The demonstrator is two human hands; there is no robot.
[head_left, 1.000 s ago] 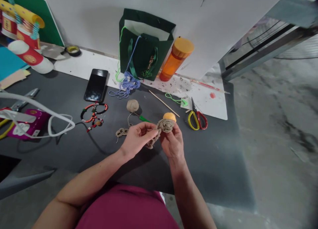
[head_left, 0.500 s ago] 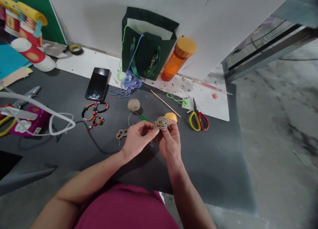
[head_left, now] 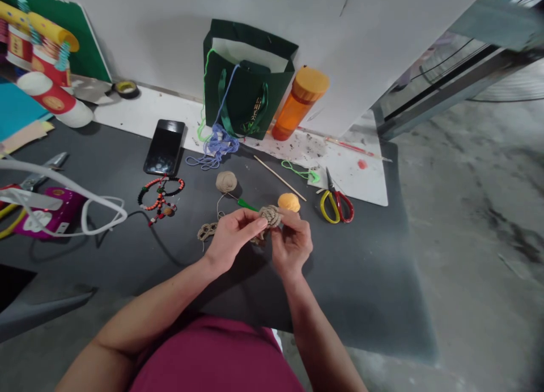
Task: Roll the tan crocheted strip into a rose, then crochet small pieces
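Between my two hands, above the dark table, is a small beige crocheted flower with coiled petals. My left hand pinches its left side between thumb and fingers. On the other side, the fingers of my right hand close on its right edge. Just behind the flower lies a green-handled crochet hook, near a ball of beige yarn. A strip of beige crochet rests left of my left hand. A ball of yellow yarn sits behind my right hand. Something reddish-brown below the flower is mostly hidden.
Scissors with one yellow and one red handle lie at right, near a thin wooden stick. Farther back stand a green paper bag and an orange bottle. A phone and beaded bracelet are at left.
The flower has moved slightly left and tilted in my hands. My right fingers have curled in more, and the yellow yarn ball shows more fully. The whole view has shifted a little.
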